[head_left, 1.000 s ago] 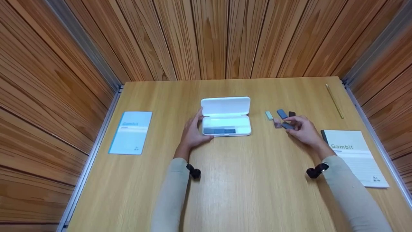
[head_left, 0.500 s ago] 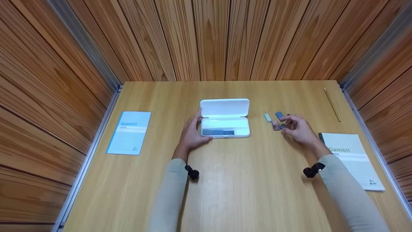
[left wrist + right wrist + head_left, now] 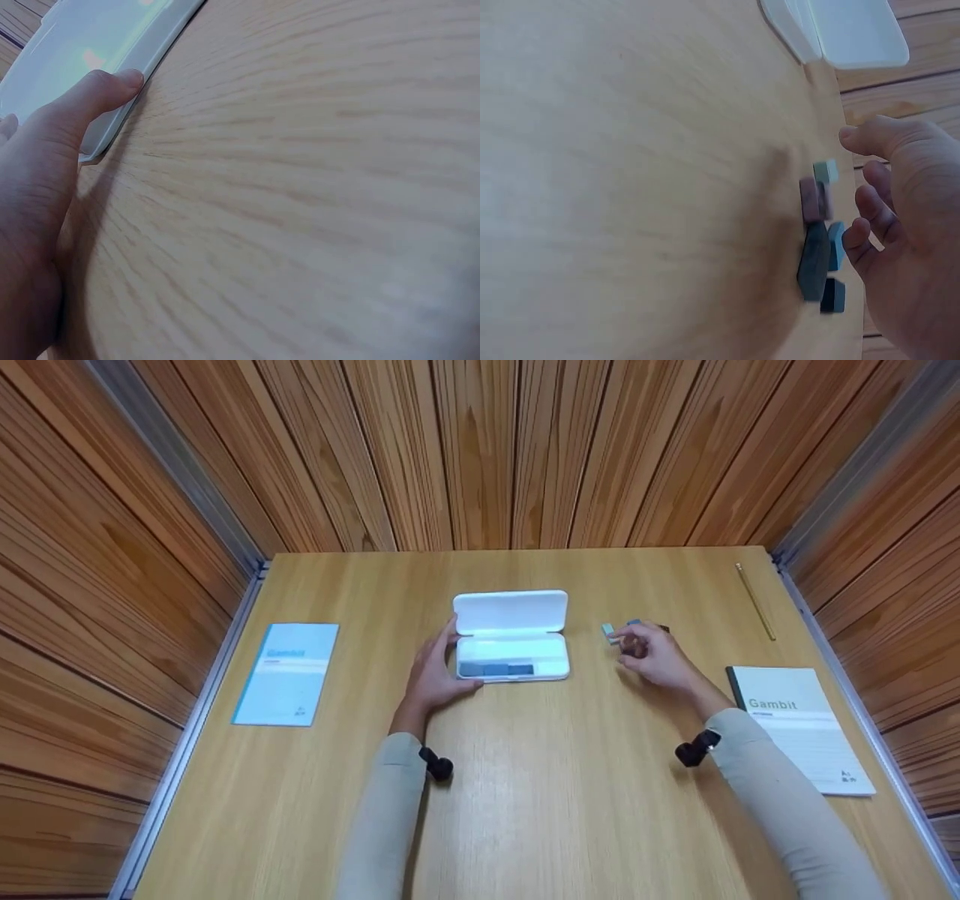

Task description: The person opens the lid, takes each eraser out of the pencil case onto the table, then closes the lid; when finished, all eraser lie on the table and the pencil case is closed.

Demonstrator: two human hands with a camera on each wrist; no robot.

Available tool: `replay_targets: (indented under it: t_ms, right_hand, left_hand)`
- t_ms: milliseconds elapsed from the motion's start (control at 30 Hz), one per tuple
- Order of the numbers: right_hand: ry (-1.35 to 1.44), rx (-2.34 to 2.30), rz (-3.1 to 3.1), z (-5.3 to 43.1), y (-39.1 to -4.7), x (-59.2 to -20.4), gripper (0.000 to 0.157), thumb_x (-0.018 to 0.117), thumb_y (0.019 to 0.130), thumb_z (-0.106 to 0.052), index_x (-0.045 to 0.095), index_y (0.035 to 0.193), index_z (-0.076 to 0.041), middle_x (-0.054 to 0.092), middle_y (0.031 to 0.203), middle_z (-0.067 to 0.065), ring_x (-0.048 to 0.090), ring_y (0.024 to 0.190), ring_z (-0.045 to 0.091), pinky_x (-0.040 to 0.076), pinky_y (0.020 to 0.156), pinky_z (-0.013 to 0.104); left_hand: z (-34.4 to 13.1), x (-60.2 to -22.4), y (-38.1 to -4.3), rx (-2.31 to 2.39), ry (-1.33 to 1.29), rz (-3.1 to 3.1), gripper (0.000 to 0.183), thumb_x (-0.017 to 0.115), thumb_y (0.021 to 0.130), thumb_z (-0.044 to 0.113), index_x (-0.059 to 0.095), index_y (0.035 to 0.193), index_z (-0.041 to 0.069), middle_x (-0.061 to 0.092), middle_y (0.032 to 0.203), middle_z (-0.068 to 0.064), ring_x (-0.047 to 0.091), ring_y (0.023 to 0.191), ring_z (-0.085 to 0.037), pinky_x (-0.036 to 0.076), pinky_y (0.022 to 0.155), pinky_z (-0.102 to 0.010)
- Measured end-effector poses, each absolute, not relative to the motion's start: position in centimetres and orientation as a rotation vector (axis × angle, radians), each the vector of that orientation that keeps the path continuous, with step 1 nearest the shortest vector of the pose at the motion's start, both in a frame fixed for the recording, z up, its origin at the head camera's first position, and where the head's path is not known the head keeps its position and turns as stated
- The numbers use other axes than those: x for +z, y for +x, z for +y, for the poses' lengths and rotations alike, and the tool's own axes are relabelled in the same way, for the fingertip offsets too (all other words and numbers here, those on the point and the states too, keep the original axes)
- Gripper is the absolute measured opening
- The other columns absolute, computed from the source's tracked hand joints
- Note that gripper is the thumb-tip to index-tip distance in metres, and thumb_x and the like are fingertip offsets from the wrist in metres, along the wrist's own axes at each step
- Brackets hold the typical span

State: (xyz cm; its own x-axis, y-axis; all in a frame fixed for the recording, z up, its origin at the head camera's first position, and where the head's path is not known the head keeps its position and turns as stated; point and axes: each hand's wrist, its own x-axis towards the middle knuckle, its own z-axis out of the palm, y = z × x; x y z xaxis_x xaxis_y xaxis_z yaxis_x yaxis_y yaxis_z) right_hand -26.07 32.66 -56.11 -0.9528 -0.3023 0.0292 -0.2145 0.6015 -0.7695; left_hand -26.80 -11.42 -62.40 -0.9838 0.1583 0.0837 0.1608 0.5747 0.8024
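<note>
A white pencil case (image 3: 510,613) lies with its lid raised, and a row of grey-blue blocks (image 3: 496,669) sits along its front inside. My left hand (image 3: 435,675) grips the case's left end, thumb on the front edge. Over a cluster of small eraser-like blocks hovers my right hand (image 3: 660,660), fingers bent and apart with nothing between them. The right wrist view shows the cluster beneath: a pale green block (image 3: 825,171), a pinkish block (image 3: 808,199), a dark grey block (image 3: 814,262), a blue block (image 3: 836,247) and a black block (image 3: 832,295). From the head, fingers partly hide them.
A light blue notebook (image 3: 286,675) lies on the left of the wooden table (image 3: 555,810). On the right are a white notebook (image 3: 799,727) with a dark spine, beside the right forearm, and a gold pencil (image 3: 755,601) farther back. Wood-panelled walls enclose the table.
My right hand has left the dark grey block and shifted left over the cluster, towards the pale green block. My left hand keeps its hold on the pencil case. The head view has turned slightly.
</note>
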Motion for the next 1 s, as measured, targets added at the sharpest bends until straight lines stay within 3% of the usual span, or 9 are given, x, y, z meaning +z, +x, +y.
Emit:
replay_targets:
  t_ms: [167,400,600,800,867,1000]
  right_hand:
    - [-0.467,-1.211,2.706,30.5,-26.4,-56.1,0.042,0.075,0.103,0.002,0.07,0.144,-0.003,0.063,0.132,0.026,0.061,0.109,0.033,0.048,0.088,0.021]
    - [-0.507,-1.124,2.665,27.3,-26.6,-55.8,0.042,0.074,0.106,-0.004,0.069,0.147,-0.006,0.068,0.139,0.023,0.063,0.12,0.037,0.05,0.094,0.035]
    - [-0.486,-1.162,2.594,25.1,-26.8,-55.3,0.044,0.073,0.108,-0.007,0.068,0.151,-0.013,0.071,0.143,0.017,0.064,0.127,0.036,0.052,0.099,0.039]
    - [-0.462,-1.209,2.554,23.2,-27.1,-54.9,0.044,0.074,0.108,-0.01,0.069,0.151,-0.017,0.074,0.145,0.013,0.064,0.132,0.037,0.032,0.114,0.064]
    - [-0.495,-1.229,2.543,22.7,-27.2,-54.9,0.043,0.073,0.108,-0.009,0.069,0.15,-0.014,0.074,0.145,0.015,0.064,0.133,0.037,0.033,0.115,0.064]
    - [-0.545,-1.266,2.504,21.9,-27.3,-55.0,0.042,0.071,0.108,-0.007,0.067,0.15,-0.008,0.073,0.146,0.016,0.064,0.132,0.036,0.052,0.107,0.047]
  left_hand:
    - [-11.6,-62.4,-26.9,-1.426,-0.282,-2.794,0.128,0.1,0.079,0.048,0.022,0.18,0.04,0.06,0.161,-0.002,0.048,0.157,-0.031,0.033,0.137,-0.067]
    - [-11.6,-62.4,-26.8,-1.397,-0.33,-2.766,0.129,0.101,0.079,0.042,0.025,0.181,0.029,0.064,0.159,-0.007,0.049,0.159,-0.033,0.027,0.139,-0.066]
    - [-11.7,-62.4,-26.8,-1.403,-0.323,-2.776,0.13,0.102,0.078,0.044,0.023,0.181,0.032,0.064,0.16,-0.006,0.049,0.16,-0.031,0.027,0.14,-0.065]
    - [-11.6,-62.3,-26.7,-1.402,-0.321,-2.769,0.128,0.101,0.079,0.044,0.024,0.181,0.034,0.064,0.16,-0.004,0.05,0.159,-0.03,0.029,0.139,-0.065]
    - [-11.6,-62.2,-26.7,-1.4,-0.325,-2.767,0.128,0.101,0.079,0.045,0.023,0.181,0.034,0.064,0.16,-0.004,0.05,0.158,-0.03,0.029,0.139,-0.065]
    - [-11.7,-62.2,-26.6,-1.402,-0.329,-2.765,0.128,0.1,0.08,0.045,0.023,0.181,0.034,0.063,0.16,-0.004,0.05,0.158,-0.03,0.028,0.139,-0.065]
